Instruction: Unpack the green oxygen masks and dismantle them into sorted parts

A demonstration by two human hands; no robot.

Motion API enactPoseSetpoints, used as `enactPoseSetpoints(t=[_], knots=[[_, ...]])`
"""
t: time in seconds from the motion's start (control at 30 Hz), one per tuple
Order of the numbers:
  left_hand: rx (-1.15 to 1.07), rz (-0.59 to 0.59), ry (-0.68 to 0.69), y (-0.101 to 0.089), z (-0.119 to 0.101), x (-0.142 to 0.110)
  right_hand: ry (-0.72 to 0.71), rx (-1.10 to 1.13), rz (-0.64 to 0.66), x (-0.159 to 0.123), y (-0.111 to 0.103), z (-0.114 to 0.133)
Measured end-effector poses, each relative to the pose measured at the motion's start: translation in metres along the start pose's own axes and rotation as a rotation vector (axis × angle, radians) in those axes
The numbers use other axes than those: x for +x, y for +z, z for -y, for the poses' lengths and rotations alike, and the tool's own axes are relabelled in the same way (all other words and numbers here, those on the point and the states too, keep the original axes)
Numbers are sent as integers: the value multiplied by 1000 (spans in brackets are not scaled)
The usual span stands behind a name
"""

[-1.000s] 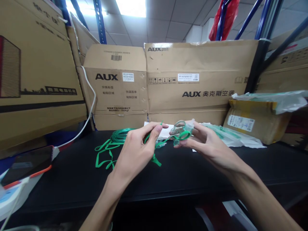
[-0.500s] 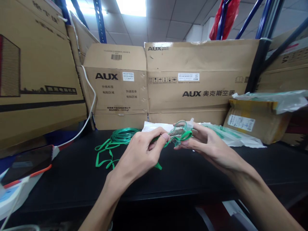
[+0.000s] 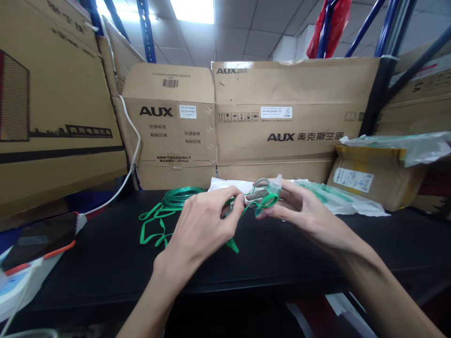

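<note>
A: In the head view, where was the clear mask (image 3: pixel 263 191)?
B: Above the table (image 3: pixel 268 263), in front of the person, between the left hand (image 3: pixel 206 213) and the right hand (image 3: pixel 310 206).

A: Which way did it point?
B: Its open, rounded rim faced left, toward the left hand, and its pale spout (image 3: pixel 276 181) stuck up and slightly right. The exact line of its long axis was hard to tell, since the right hand covered part of the body.

A: How did it look?
B: See-through, with a faint green tint along its curved edges and a milky, whitish spout. A flat, bright green strap (image 3: pixel 270 200) looped at its side and ran left, nearly level, to the left hand.

A: And the fingers?
B: The left thumb and forefinger were pressed together on the strap; the exact spot was hidden by the thumb. The right fingers were curled partway around the mask, with the thumb below and the others above and behind.

A: What lay nearby?
B: A green strap end (image 3: pixel 232 245) showed below the left hand. Coiled green tubing (image 3: pixel 181 198) and loose green bands (image 3: pixel 152 224) lay to its left, and clear plastic packets (image 3: pixel 338 199) lay beyond the right hand.
</note>
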State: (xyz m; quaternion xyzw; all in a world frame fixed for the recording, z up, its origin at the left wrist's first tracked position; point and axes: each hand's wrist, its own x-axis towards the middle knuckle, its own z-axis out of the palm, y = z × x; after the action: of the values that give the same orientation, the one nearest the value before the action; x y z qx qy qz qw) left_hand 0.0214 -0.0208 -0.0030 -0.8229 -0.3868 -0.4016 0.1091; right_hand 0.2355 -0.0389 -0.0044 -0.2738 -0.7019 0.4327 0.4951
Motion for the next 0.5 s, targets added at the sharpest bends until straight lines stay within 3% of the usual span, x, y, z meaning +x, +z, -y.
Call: enactPoseSetpoints(t=[0.13, 0.27, 0.5], knots=[[161, -139, 96, 4, 4, -1, -14, -95, -13, 2, -1, -2], [105, -250, 179, 6, 6, -2, -6, -131, -61, 2, 0, -3], [-54, -273, 192, 11, 8, -1, 19, -141, -103, 2, 5, -1]])
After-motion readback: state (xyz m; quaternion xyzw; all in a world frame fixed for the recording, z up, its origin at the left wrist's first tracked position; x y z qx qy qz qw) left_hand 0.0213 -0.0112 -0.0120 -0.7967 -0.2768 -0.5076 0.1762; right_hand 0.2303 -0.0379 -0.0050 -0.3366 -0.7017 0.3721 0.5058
